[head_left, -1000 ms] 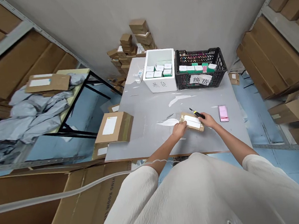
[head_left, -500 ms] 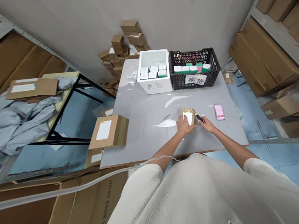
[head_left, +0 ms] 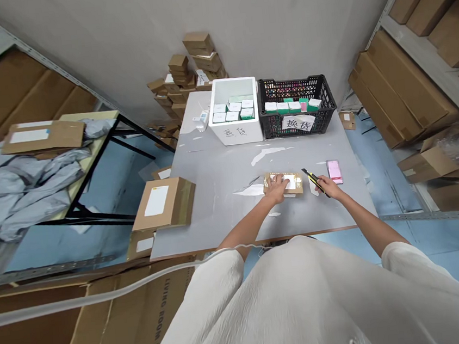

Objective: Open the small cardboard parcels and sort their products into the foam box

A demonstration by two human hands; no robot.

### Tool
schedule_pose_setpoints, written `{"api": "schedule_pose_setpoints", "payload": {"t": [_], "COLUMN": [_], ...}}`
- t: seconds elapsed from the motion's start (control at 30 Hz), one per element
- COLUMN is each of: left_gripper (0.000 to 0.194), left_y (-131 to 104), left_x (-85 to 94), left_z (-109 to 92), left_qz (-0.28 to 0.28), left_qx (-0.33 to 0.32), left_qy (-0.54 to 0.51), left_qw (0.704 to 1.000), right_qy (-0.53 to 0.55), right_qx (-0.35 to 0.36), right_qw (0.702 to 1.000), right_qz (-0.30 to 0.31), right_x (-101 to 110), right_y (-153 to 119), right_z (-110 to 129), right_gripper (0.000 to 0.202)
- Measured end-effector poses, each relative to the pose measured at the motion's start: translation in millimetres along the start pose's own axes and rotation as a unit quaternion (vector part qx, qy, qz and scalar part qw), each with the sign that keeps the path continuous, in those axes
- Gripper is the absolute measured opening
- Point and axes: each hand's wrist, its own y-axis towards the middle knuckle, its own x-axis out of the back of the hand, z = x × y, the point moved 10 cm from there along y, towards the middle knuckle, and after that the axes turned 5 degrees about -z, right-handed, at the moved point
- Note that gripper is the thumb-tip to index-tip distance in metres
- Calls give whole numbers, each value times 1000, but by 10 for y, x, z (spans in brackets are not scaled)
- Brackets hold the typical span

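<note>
A small taped cardboard box [head_left: 297, 185] with a white label lies lengthwise from left to right near the table's front. My left hand [head_left: 276, 189] grips its left part, fingers over the far side and thumb across the top, hiding some of the label. To the right of the box, my right hand [head_left: 329, 187] is closed round a yellow and black utility knife [head_left: 312, 177]. The knife's tip points up and left, apart from the box. A phone with a pink screen [head_left: 335, 171] lies just beyond my right hand.
At the table's back stand a white foam box [head_left: 237, 134] and a black plastic crate [head_left: 268, 127], both holding green-and-white boxes. A larger carton [head_left: 152, 215] is at the left edge. Stacked cartons [head_left: 198, 44] rise behind; grey bags [head_left: 30, 187] lie on the left stand.
The small box has turned from upright in view to lengthwise across. My right hand with the knife has moved right, away from the box; my left hand has shifted slightly left.
</note>
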Motion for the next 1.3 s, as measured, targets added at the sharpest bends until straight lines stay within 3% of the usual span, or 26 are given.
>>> {"api": "schedule_pose_setpoints", "payload": {"t": [0.1,0.2,0.37,0.67,0.8,1.0,1.3], "left_gripper": [60,55,53,53,52,55,57], "left_y": [-19,9,67,100,75,42,55], "left_x": [101,106,39,-10,-3,-2,-23], "left_z": [-121,-253,-404,-487,-489,-478,-467], "left_qz": [-10,-4,0,-2,-1,1,7], "left_qx": [-10,-13,-37,-22,-23,-21,-12], "left_qy": [-13,-34,-26,-6,5,-2,-13], "left_qw": [1000,999,999,1000,1000,1000,1000], "right_qy": [-24,-89,-246,-368,-341,-238,-144], "right_qx": [8,61,132,191,166,94,36], "right_qw": [999,992,960,908,922,955,976], "right_qz": [33,58,37,58,83,151,161], "right_x": [77,146,259,15,-41,-52,-130], "right_y": [-35,-5,170,455,462,306,143], "right_z": [-32,36,134,231,236,-2,-160], "right_gripper": [40,35,30,33,32,30,32]}}
